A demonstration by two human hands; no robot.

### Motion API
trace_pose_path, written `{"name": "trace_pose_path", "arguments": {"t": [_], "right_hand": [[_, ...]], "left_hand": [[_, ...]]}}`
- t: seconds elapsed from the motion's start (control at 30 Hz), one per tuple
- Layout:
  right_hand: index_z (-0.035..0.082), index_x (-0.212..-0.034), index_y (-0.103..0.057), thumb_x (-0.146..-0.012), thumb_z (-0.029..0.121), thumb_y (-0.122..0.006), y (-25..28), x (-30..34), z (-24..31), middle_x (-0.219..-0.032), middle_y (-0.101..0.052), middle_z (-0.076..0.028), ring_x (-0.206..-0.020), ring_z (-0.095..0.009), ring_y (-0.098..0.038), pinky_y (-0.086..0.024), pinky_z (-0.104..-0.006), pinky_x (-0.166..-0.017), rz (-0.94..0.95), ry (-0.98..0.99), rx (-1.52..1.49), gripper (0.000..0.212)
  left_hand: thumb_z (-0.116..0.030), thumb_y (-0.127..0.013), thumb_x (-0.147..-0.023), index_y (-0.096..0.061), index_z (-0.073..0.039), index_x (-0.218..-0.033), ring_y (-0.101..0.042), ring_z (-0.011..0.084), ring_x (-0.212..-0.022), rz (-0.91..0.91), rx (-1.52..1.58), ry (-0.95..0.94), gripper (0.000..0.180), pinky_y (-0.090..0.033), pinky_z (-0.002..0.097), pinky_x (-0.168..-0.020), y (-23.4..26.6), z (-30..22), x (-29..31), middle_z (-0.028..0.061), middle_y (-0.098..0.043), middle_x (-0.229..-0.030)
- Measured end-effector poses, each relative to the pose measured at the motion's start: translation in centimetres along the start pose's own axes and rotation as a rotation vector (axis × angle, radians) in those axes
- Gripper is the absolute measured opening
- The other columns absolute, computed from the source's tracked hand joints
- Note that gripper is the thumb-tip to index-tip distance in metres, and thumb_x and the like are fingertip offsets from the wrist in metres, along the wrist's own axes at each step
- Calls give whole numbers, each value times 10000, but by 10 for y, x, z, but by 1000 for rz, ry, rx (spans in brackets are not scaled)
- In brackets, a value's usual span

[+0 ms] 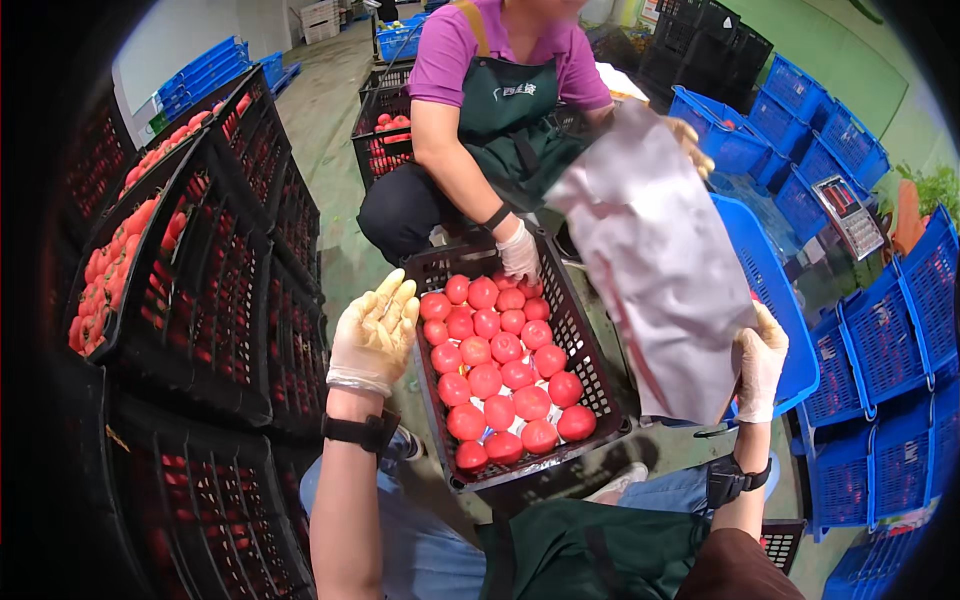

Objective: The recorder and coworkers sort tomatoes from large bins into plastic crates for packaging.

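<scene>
My left hand (375,335), in a thin pale glove, is raised at the left of a black plastic crate (594,375). Its fingers are loosely bent and apart, with nothing in them. Several red tomatoes (485,380) fill most of the crate. My right hand (760,365), also gloved, grips the near right edge of a large, creased silvery-grey sheet (660,260). The sheet hangs tilted over the crate's right side and partly hides a blue basket (765,290). Across from me a person's gloved hand (519,252) reaches among the tomatoes; their other hand (692,148) is by the sheet's far edge.
Black crates of tomatoes (210,290) stand stacked close on my left. Blue crates (845,375) are stacked on the right, with a weighing scale (848,218) among them. The person (515,120) crouches opposite, and another tomato crate (385,140) stands behind them.
</scene>
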State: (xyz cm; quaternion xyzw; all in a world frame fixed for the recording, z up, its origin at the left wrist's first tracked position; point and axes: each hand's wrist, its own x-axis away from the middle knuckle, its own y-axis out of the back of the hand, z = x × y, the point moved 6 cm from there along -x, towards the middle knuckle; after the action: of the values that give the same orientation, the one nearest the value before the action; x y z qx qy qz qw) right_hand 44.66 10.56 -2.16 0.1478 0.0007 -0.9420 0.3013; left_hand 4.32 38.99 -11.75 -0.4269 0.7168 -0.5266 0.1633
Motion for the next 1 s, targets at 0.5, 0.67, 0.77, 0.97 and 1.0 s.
{"name": "trace_pose_path", "arguments": {"t": [0.5,0.67,0.77,0.97,1.0], "right_hand": [[-36,-1101,-707,-716,-79,-482,-148,71,71,-899,-679,-26,-807,-73,-580,-469,-217,-733,332,43,72,448],[-48,-1169,-657,-746,-76,-520,-274,78,52,-999,-690,-37,-837,-82,-615,-492,-223,-779,436,-14,-237,445],[-32,-1179,-656,-794,-29,-503,-356,79,26,-964,-716,-84,-844,-172,-662,-523,-298,-786,425,139,-425,414],[38,-1428,-422,-863,314,-656,-426,117,-51,-1369,-503,-235,-1227,-356,-531,-402,-398,-1062,679,146,59,671],[51,-1394,-468,-858,311,-657,-415,126,-63,-1342,-531,-214,-1209,-341,-545,-418,-395,-1045,693,184,67,625]], "left_hand": [[-189,-511,-961,-513,-96,-1390,-601,216,-1085,-24,91,-50,440,-550,311,-808,3,-41,34,58,-594,-1298],[-202,-469,-969,-494,-90,-1406,-579,249,-1159,-212,-52,-197,452,-542,320,-860,14,-58,43,98,-556,-1358],[-208,-446,-965,-480,-96,-1416,-565,276,-1194,-289,-127,-273,467,-525,335,-906,16,-65,44,150,-524,-1388],[-167,-473,-960,-475,-92,-1415,-566,300,-1190,-281,-44,-174,461,-513,368,-973,14,-58,38,169,-521,-1364],[-162,-482,-957,-475,-85,-1413,-566,303,-1189,-264,-8,-164,463,-511,371,-980,14,-59,45,171,-524,-1360]]}}
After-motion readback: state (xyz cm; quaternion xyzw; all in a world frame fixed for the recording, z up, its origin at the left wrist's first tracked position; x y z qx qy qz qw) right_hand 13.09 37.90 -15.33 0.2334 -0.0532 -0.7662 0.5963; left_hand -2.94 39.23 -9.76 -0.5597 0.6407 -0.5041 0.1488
